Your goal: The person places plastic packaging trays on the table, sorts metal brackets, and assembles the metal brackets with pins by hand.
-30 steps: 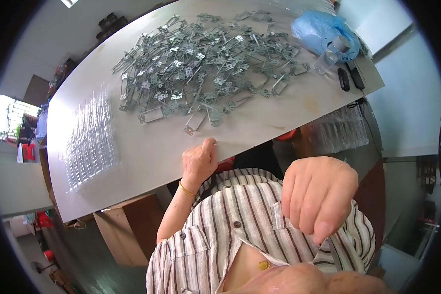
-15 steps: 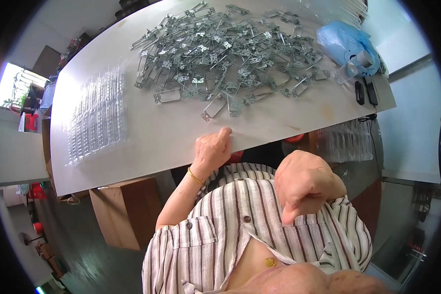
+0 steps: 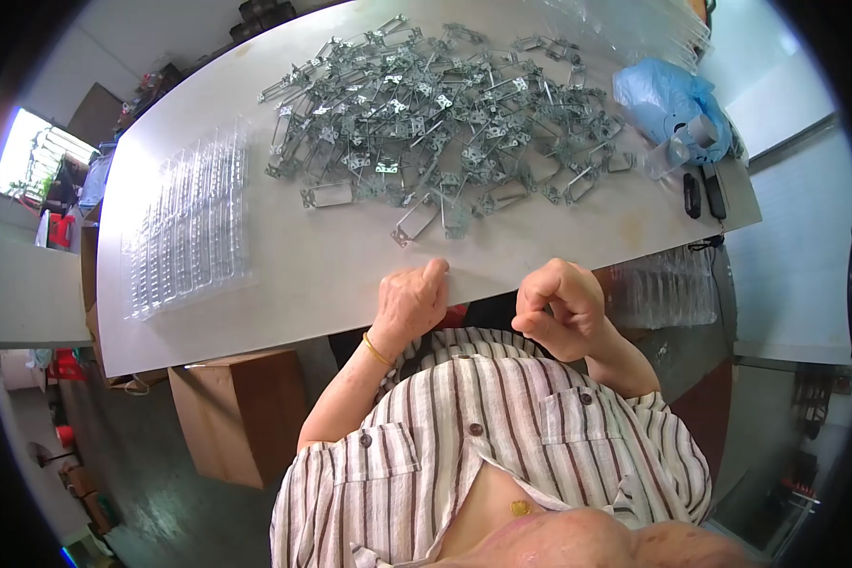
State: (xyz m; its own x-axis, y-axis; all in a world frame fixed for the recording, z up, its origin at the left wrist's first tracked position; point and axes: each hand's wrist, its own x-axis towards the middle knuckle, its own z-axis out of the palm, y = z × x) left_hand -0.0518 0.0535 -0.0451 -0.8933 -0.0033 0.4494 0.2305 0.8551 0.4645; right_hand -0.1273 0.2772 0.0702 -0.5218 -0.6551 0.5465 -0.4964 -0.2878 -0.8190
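My left hand (image 3: 413, 301) rests closed at the table's front edge, its fingers folded under, with a gold bangle (image 3: 378, 349) on the wrist. Nothing shows in it. My right hand (image 3: 563, 308) hovers just off the table edge, fingers loosely curled and thumb pointing left; I see no object in it. Beyond both hands lies a large heap of metal frame-like brackets (image 3: 426, 114). The closest bracket (image 3: 415, 221) lies a short way past my left hand, not touching it.
Clear plastic trays (image 3: 187, 227) lie on the table's left side. At the right are a blue plastic bag (image 3: 667, 95), a clear cup (image 3: 667, 156) and two dark objects (image 3: 705, 194). More plastic trays (image 3: 667, 289) sit below the right edge; a cardboard box (image 3: 237, 417) stands below left.
My right hand has moved from in front of my chest forward to the table edge, its fingers still curled. My left hand has stayed on the table.
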